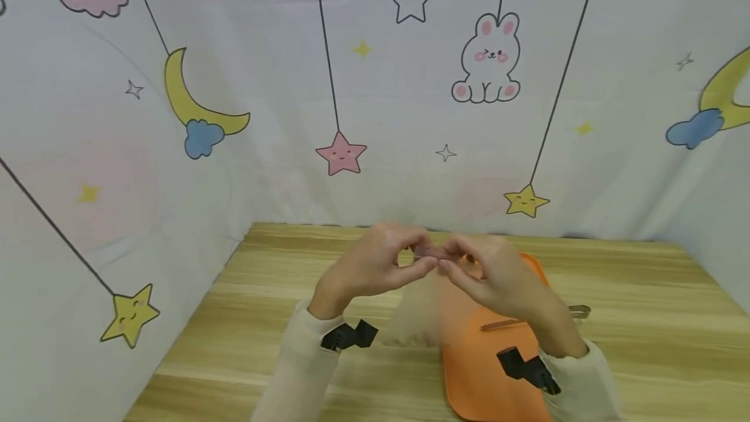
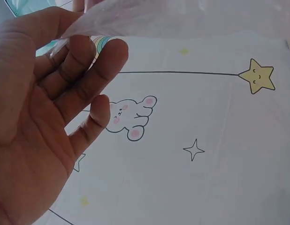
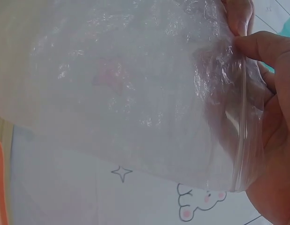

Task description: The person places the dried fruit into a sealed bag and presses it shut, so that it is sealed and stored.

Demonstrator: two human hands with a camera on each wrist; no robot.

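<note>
A clear zip-lock bag (image 1: 418,308) hangs from both hands above the table, its bottom edge downward. My left hand (image 1: 383,262) pinches the bag's top edge between thumb and fingertip, the other fingers loosely bent in the left wrist view. Close beside it, my right hand (image 1: 498,272) pinches the same edge, with the fingertips of the two hands almost meeting. In the right wrist view the bag (image 3: 135,93) looks wrinkled and see-through, and its zip strip (image 3: 241,126) runs by the right hand (image 3: 276,117). Small pale shapes show faintly at the bag's bottom; their kind cannot be told.
An orange tray (image 1: 480,370) lies on the wooden table (image 1: 281,318), partly behind the bag and the right arm. A thin brown strip (image 1: 500,325) lies over the tray, and a metallic looped end (image 1: 580,311) shows beyond the right wrist. A patterned curtain (image 1: 398,96) encloses the table.
</note>
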